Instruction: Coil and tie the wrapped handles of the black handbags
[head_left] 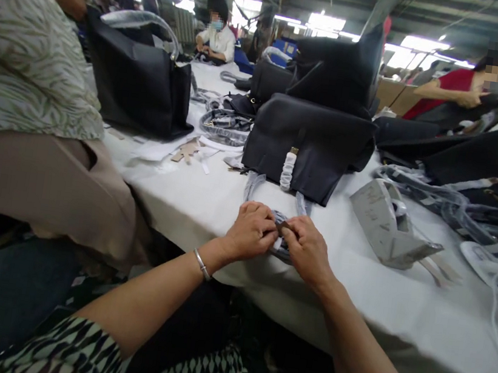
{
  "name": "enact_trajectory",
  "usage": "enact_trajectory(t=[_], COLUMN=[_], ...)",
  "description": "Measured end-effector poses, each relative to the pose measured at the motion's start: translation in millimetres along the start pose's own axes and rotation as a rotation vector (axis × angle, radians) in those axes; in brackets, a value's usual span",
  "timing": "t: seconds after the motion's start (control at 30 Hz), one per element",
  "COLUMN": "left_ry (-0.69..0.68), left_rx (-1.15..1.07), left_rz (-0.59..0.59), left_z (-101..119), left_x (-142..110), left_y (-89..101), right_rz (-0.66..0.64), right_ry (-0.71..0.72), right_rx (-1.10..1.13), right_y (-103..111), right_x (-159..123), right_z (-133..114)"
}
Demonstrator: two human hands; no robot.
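Note:
A black handbag (314,143) lies on the white table (210,200) in front of me, with a white-wrapped clasp strap (287,171) on its front. Its plastic-wrapped handle (252,188) loops toward the table's near edge. My left hand (250,231) and my right hand (307,250) meet at the bottom of that loop, fingers closed and pinching the wrapped handle between them. A bangle sits on my left wrist.
A grey tape dispenser (386,223) stands right of my hands. More black bags (136,83) and wrapped straps (224,125) lie further back. A person in a patterned top (22,59) stands close at the left. Other workers sit at the far end and right.

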State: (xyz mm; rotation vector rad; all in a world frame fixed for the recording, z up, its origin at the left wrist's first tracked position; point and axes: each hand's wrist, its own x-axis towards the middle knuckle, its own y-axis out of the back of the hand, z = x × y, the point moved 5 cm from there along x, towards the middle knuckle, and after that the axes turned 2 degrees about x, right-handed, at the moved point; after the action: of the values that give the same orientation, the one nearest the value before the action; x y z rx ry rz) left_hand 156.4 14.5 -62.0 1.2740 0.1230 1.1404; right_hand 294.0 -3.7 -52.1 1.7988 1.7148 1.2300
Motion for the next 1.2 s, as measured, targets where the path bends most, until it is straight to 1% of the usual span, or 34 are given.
enact_trajectory(t=[0.1,0.3,0.4,0.53,0.73,0.87,1.0,1.1,1.2], left_ry=[0.025,0.092,0.089,0.039,0.031,-0.024,-0.073,-0.088,-0.064], left_rx=[-0.073,-0.119,-0.132,-0.137,-0.110,-0.149,-0.206,-0.256,-0.300], left_rz=[-0.013,0.010,-0.002,-0.044,-0.067,-0.148,-0.212,-0.222,-0.214], left_z=[-6,-12,-15,-16,-12,-7,-8,-9,-10], left_x=[1,3,4,4,4,5,6,5,4], left_y=[-2.9,-6.8,-7.3,-5.7,2.6,3.5,1.4,2.3,5.1], right_rz=[0.039,0.136,0.161,0.193,0.169,0.164,0.168,0.183,0.178], right_ry=[0.023,0.155,0.213,0.292,0.370,0.446,0.548,0.628,0.659], right_rx=[0.038,0.118,0.149,0.159,0.080,0.026,-0.054,-0.136,-0.213], right_y=[0,1,0,-1,-5,-5,-4,-5,-8], right_x=[-3,-9,-13,-19,-27,-31,-35,-39,-41], right_z=[-1,-6,-8,-13,-14,-16,-23,-27,-28])
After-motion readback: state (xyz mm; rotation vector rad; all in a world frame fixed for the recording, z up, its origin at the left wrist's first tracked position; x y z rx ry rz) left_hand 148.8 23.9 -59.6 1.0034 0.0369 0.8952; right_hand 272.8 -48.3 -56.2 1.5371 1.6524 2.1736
